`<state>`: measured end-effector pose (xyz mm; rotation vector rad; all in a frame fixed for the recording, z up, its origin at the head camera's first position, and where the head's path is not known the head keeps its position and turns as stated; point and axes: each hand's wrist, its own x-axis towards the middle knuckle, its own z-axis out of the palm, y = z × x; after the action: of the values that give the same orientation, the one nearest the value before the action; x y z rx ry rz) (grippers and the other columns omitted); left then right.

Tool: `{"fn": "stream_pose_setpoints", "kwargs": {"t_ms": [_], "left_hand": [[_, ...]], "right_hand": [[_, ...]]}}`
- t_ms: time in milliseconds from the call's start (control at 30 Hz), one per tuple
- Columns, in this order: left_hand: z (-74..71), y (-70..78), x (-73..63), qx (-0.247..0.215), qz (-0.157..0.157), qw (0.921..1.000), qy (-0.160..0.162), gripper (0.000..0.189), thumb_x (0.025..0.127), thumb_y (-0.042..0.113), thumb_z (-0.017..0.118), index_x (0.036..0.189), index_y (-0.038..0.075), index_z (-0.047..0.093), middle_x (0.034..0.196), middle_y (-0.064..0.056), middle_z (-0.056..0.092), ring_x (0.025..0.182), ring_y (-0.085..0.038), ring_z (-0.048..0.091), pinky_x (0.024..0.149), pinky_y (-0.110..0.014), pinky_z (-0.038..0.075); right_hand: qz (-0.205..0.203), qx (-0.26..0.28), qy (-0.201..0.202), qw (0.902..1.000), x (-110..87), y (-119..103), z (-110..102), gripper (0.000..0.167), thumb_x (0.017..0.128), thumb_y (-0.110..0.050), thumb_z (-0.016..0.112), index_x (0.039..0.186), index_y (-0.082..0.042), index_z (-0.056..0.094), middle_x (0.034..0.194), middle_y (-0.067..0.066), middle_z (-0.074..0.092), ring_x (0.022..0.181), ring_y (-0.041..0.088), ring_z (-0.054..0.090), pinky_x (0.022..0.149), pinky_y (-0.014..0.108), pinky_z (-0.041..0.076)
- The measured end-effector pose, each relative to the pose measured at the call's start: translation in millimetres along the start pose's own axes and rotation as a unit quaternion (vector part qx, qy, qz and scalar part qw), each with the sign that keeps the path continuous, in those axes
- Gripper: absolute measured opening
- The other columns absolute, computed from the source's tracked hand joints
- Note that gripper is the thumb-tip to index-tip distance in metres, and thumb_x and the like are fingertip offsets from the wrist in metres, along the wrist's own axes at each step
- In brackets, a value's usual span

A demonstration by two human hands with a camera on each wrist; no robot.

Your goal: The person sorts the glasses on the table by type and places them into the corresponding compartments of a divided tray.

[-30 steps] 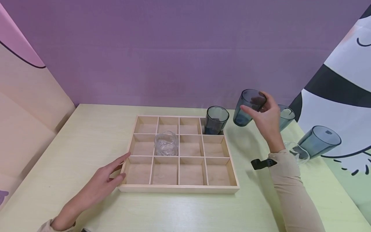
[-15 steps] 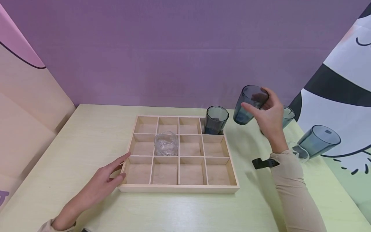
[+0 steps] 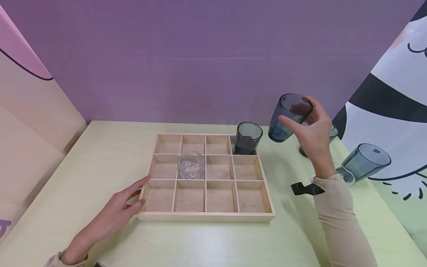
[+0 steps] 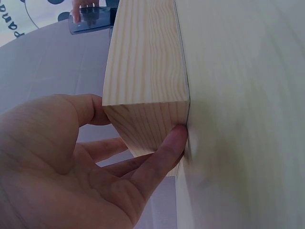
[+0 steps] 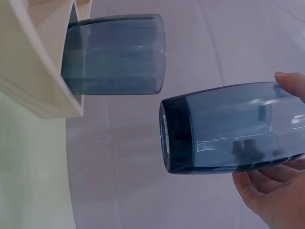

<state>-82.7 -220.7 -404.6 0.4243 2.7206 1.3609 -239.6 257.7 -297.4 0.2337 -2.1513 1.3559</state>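
Gripping a blue-grey tumbler (image 3: 279, 124) high, the right hand (image 3: 315, 135) left its bottom free; the left hand (image 3: 115, 211), fingers extended, touched the compartment tray (image 3: 207, 217), likely steadying it.

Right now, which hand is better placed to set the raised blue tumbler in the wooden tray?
Probably the right hand: it grips the blue glass tumbler beyond the right side of the wooden compartment tray, while the left hand touches the tray's left side.
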Motion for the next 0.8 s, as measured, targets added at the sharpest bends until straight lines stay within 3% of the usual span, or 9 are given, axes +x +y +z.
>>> {"fn": "stream_pose_setpoints", "kwargs": {"t_ms": [600,800], "left_hand": [[0.4,-2.6,-0.8,-0.002,-0.002,1.0000,0.003,0.058,0.101,0.012,0.055,0.155,0.019,0.037,0.153,-0.014,0.042,0.130,-0.039,0.051,0.075,-0.032,0.052],[-0.4,-2.8,1.5,-0.008,0.002,1.0000,-0.001,0.058,0.101,0.012,0.055,0.156,0.020,0.036,0.154,-0.013,0.041,0.131,-0.037,0.050,0.074,-0.029,0.051]], "right_hand": [[-0.052,0.044,-0.023,0.9974,-7.3,-35,5,0.072,0.076,0.000,0.083,0.140,-0.015,0.056,0.114,0.015,0.068,0.103,0.020,0.064,0.090,0.020,0.047],[-0.059,0.056,-0.030,0.9962,-15.4,-51,6,0.072,0.075,0.006,0.081,0.140,-0.011,0.056,0.114,0.010,0.068,0.102,0.018,0.064,0.089,0.019,0.048]]}}
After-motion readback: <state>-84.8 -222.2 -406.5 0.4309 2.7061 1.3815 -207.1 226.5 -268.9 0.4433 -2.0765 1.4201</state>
